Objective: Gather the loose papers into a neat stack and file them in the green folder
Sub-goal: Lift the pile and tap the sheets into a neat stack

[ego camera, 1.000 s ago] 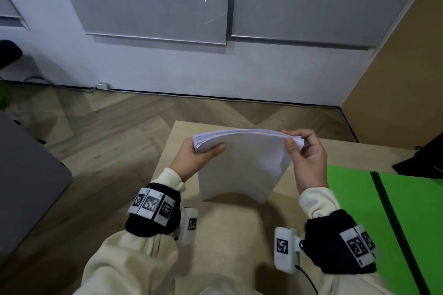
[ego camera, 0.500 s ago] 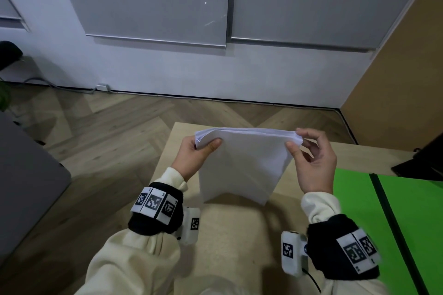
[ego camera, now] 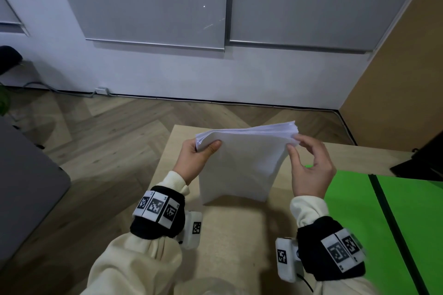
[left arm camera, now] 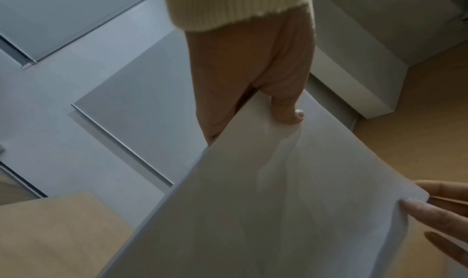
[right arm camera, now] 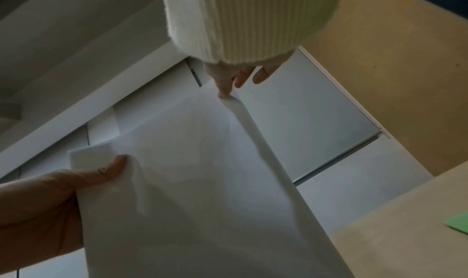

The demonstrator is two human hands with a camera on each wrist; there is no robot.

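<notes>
Fingers of left hand [ego camera: 194, 159] and right hand [ego camera: 311, 175] pinch top corners of the paper stack [ego camera: 239, 167]

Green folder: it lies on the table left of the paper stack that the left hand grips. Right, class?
No: the head view shows the folder on the table right of the stack. The left hand does grip the stack.

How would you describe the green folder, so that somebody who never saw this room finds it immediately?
Look at the light wooden table before the white wall. On its right side, next to the person's right hand, the green folder lies open and flat. It is the only bright green thing there, with a dark strip running down its middle.
</notes>
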